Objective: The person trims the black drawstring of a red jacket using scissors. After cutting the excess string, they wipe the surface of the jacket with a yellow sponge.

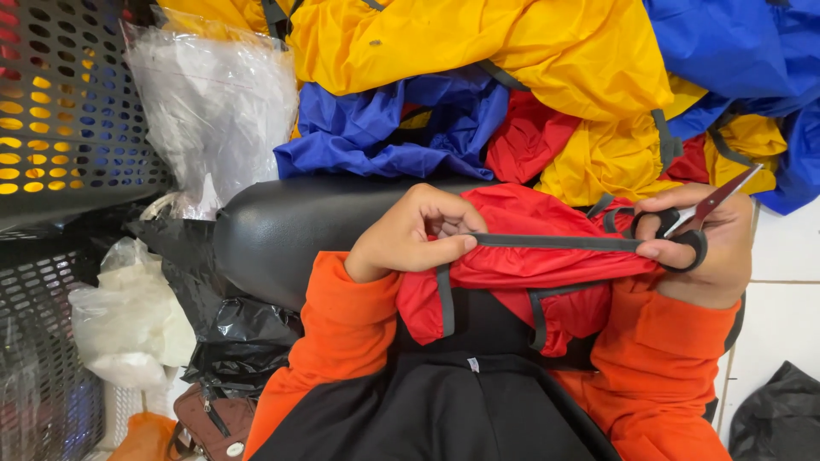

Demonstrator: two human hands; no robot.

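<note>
A red garment (521, 260) with grey trim lies bunched on my lap, between my orange sleeves. My left hand (410, 235) pinches one end of its grey strap (555, 242). The strap runs taut across to my right hand (713, 252), which grips the other end. That same hand holds a pair of scissors (696, 218) with black handles, fingers through the loops. The blades point up and to the right, away from the strap. They look shut or nearly shut.
A heap of yellow (478, 43), blue (384, 128) and red garments fills the top. A black padded seat (290, 230) sits in front of my lap. Grey perforated baskets (68, 111), clear plastic bags (213, 94), a black bag (231, 333) and a brown bag (205, 423) stand left. White floor tiles (786, 307) lie right.
</note>
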